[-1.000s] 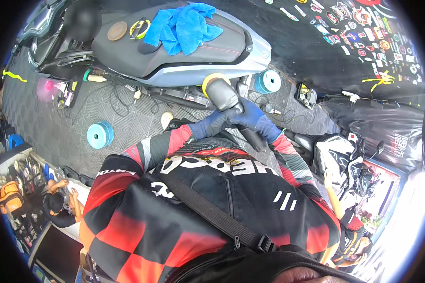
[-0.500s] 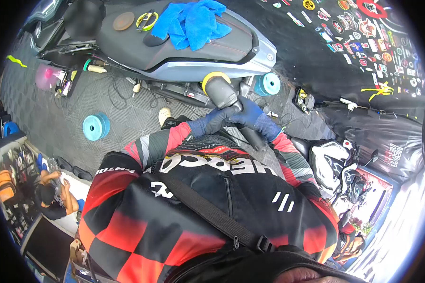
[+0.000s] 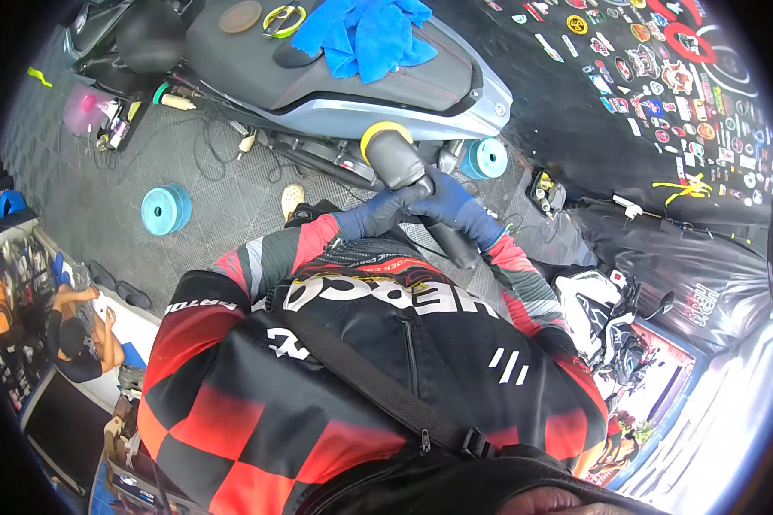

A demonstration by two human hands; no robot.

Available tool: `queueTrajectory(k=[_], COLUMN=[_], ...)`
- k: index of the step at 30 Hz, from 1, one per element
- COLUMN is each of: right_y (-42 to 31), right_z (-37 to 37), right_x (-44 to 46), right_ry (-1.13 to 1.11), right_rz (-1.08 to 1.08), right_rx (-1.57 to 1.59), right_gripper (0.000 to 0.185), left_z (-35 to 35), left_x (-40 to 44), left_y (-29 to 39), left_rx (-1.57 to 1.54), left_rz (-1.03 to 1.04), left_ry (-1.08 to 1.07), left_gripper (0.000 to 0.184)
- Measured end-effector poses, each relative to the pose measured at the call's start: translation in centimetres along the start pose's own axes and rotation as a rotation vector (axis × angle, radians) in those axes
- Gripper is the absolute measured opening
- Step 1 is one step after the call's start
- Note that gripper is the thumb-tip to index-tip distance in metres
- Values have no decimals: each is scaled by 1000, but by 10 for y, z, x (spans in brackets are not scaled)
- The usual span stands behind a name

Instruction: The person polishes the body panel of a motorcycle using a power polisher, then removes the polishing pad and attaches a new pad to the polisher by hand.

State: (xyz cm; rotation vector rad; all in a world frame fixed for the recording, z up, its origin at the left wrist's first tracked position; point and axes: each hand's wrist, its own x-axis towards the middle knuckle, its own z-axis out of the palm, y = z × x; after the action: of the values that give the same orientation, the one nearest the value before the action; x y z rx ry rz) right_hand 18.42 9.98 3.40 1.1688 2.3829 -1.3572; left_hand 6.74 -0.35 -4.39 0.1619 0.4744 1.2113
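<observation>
A black power polisher (image 3: pixel 395 165) with a yellow pad (image 3: pixel 385 129) is held in both gloved hands. My left hand (image 3: pixel 378 213), in a dark blue glove, is closed round it near the head. My right hand (image 3: pixel 449 202), in a blue glove, is wrapped round the body, whose dark rear end (image 3: pixel 455 245) sticks out below. The pad is at the lower edge of the grey side panel of a motorcycle (image 3: pixel 335 112); whether it touches, I cannot tell. A blue cloth (image 3: pixel 369 39) lies on the seat (image 3: pixel 249 64).
Blue round weights (image 3: pixel 165 209) stand on the grey floor, one beside the rear (image 3: pixel 487 158). Cables and a small polisher (image 3: pixel 178 100) lie left. A tray of bottles (image 3: pixel 544 193) sits right. A white motorcycle (image 3: pixel 588 313) stands behind right; a seated person (image 3: pixel 82 343) is lower left.
The view has shifted slightly. The polisher, with both hands on it, has moved a little left along the motorcycle's side. The grip looks the same.
</observation>
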Motion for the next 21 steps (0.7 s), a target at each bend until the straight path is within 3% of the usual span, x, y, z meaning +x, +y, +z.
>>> queueTrajectory(k=[4, 8, 11, 14, 16, 18, 21], right_y=[-4, -18, -20, -10, -21, -18, -17], right_z=[4, -4, -3, 3, -4, 5, 9], right_x=[2, 4, 5, 9, 10, 12, 15], right_ry=[12, -75, -43, 10, -68, -48, -41], right_rz=[41, -55, 77, -11, 4, 51, -65], right_rx=[-8, -4, -110, -70, -193, -118, -72], right_gripper=[89, 90, 93, 95, 96, 93, 87], left_z=[-6, -10, -20, 1, 5, -7, 3], left_x=[1, 1, 7, -12, -14, -5, -18], left_y=[3, 0, 2, 8, 13, 14, 17], left_rx=[16, -13, 4, -3, -27, -27, -32], left_rz=[61, 1, 43, 16, -29, 88, 43], left_ry=[-28, -3, -23, 37, 96, -13, 31], left_gripper=[37, 38, 45, 32, 33, 39, 40])
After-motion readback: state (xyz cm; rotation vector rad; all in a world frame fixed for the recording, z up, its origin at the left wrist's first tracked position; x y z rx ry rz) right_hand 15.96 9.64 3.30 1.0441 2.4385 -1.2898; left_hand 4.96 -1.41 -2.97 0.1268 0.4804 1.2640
